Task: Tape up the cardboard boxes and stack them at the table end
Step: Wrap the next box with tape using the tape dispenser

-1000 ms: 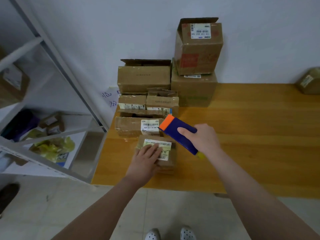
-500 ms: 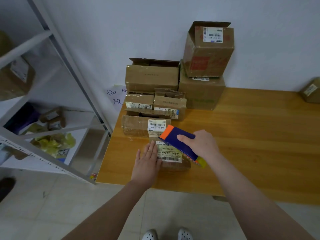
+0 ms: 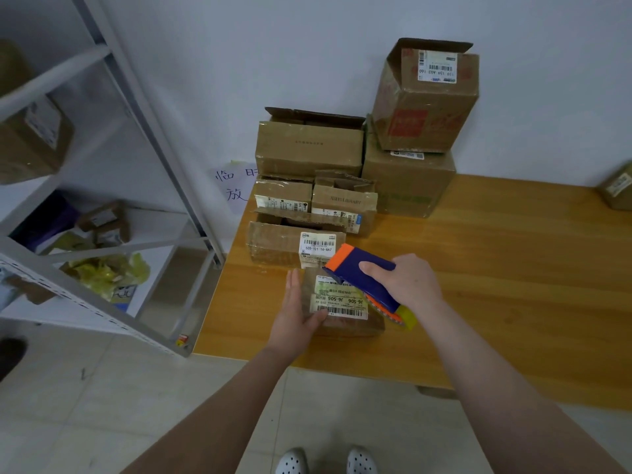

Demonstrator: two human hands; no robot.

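Note:
A small flat cardboard box (image 3: 345,323) with a white and green shipping label lies near the front left corner of the wooden table (image 3: 513,268). My left hand (image 3: 295,314) holds its left side, fingers straight along the edge and thumb on the label. My right hand (image 3: 405,280) grips a blue and orange tape dispenser (image 3: 362,275) that rests across the top right of this box. Behind it, several cardboard boxes (image 3: 309,148) are stacked at the table's left end against the wall.
A grey metal shelf rack (image 3: 143,138) stands left of the table, holding boxes and a yellow bag (image 3: 106,273). A further box (image 3: 617,189) sits at the far right by the wall. Tiled floor lies in front, with my shoes (image 3: 326,461) visible.
My left hand has slid from the top of the small box to its left side, uncovering the label. The dispenser has come down onto the box's right part.

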